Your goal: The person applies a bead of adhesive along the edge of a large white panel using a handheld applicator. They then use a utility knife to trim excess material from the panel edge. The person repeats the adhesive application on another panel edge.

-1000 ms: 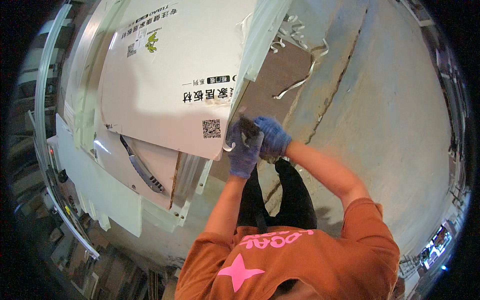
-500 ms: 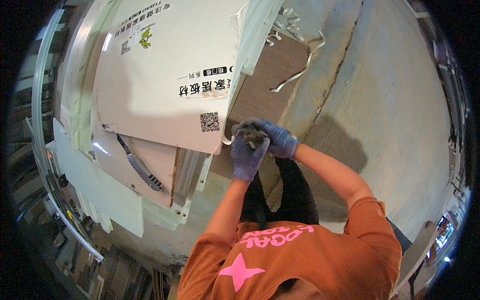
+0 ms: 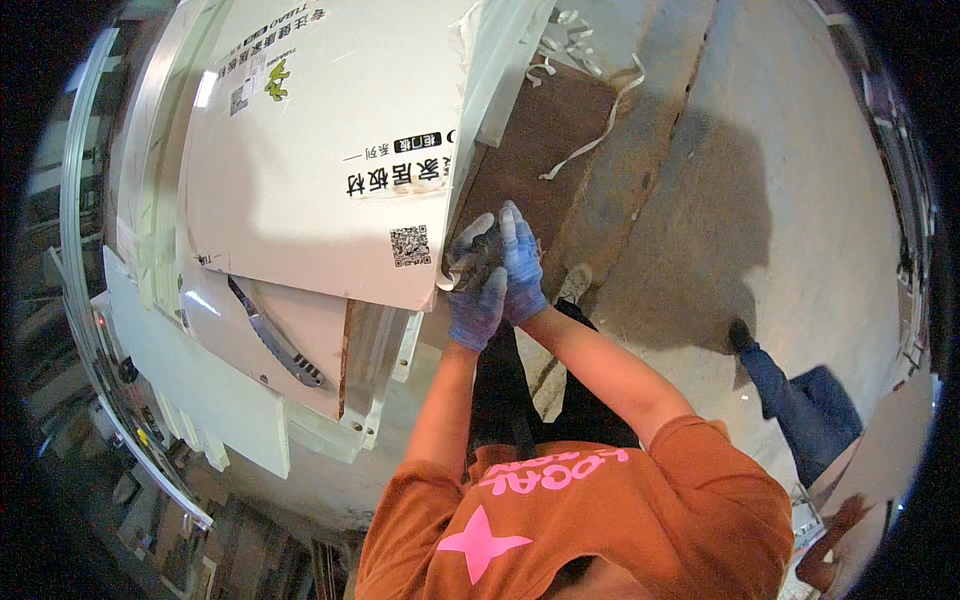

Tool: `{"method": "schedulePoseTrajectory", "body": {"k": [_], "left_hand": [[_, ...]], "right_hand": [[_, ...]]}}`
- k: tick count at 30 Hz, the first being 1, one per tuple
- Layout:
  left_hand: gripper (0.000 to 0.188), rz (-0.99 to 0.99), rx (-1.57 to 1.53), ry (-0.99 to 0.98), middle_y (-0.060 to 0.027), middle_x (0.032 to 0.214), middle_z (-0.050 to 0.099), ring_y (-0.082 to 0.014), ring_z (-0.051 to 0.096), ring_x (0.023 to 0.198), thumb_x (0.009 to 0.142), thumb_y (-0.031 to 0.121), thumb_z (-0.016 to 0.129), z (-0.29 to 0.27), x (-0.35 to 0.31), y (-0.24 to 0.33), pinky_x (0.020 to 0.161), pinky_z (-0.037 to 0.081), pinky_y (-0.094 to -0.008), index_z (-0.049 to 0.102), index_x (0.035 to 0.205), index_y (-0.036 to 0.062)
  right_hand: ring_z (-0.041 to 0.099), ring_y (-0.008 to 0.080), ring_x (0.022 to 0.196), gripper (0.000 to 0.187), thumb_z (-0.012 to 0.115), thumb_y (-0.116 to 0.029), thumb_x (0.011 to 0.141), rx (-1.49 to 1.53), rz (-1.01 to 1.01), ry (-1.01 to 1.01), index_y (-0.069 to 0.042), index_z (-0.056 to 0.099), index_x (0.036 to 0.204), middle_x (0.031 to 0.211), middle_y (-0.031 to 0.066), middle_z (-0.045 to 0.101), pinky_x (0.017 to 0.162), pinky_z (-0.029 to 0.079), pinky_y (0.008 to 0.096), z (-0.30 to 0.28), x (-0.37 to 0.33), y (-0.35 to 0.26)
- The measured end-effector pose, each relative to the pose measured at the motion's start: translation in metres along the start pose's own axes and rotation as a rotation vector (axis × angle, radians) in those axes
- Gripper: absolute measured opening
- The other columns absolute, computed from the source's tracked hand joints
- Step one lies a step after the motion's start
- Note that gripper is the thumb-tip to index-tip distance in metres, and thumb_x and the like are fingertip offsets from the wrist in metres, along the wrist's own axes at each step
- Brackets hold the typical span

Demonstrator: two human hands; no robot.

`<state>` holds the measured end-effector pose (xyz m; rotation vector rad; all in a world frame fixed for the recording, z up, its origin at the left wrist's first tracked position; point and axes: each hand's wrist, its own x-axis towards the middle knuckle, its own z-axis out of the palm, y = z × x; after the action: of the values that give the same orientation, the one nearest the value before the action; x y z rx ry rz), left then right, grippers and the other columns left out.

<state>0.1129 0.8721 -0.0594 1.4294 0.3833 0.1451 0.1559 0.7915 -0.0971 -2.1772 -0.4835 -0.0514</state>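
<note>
Both hands wear blue-grey work gloves and meet beside the near right corner of a white printed board (image 3: 300, 210). My left hand (image 3: 472, 310) is closed around a crumpled dark grey wad (image 3: 482, 262) that looks like a rag; its exact kind is unclear. Against the wad's right side lies my right hand (image 3: 521, 268), its fingers stretched straight and together. A short curl of white strip (image 3: 446, 284) shows at the board corner next to my left hand. A grey utility knife (image 3: 275, 338) rests on the pinkish board (image 3: 310, 385) to the left.
Brown board (image 3: 550, 130) lies beyond my hands, with curled white strips (image 3: 575, 42) on and beside it. At the right, another person's leg in blue trousers (image 3: 800, 410) stands on the concrete floor (image 3: 830, 220). White panels (image 3: 215, 365) line the left side.
My right hand has straightened its fingers, which were curled over the wad. Both hands have shifted slightly. Another person's leg has come into view at the right, and a shadow there has grown.
</note>
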Motion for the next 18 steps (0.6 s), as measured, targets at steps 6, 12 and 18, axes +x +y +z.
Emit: {"method": "schedulePoseTrajectory", "body": {"k": [6,12,18], "left_hand": [[0.057,0.071,0.104,0.007,-0.0102,0.130,0.047,-0.0214,0.045,0.118,0.085,0.024,0.062,-0.001,0.003,-0.004,0.102,0.034,-0.0342,0.037,0.131,0.0021],[0.055,0.033,0.208,0.082,-0.0100,0.129,0.047,-0.0219,0.045,0.118,0.084,0.019,0.061,-0.002,-0.006,0.005,0.102,0.034,-0.0332,0.037,0.131,0.0013],[0.056,0.038,0.020,0.101,-0.0138,0.130,0.047,-0.0220,0.043,0.121,0.079,0.010,0.061,-0.006,-0.003,0.006,0.103,0.033,-0.0353,0.041,0.130,0.0008]], "right_hand": [[0.037,0.0429,0.125,0.067,0.052,-0.012,0.079,0.157,0.020,-0.105,0.001,0.025,0.139,0.140,0.0276,0.029,0.102,0.033,0.0435,0.000,0.002,0.005],[0.037,0.0437,0.125,0.074,0.055,-0.008,0.073,0.241,0.033,-0.293,0.000,0.024,0.140,0.142,0.0274,0.027,0.100,0.037,0.0425,-0.007,-0.005,0.005],[0.044,0.0400,0.115,0.077,0.059,-0.012,0.067,-0.041,-0.075,-0.113,-0.005,0.030,0.138,0.132,0.0222,0.040,0.101,0.028,0.0527,-0.003,0.006,-0.005]]}}
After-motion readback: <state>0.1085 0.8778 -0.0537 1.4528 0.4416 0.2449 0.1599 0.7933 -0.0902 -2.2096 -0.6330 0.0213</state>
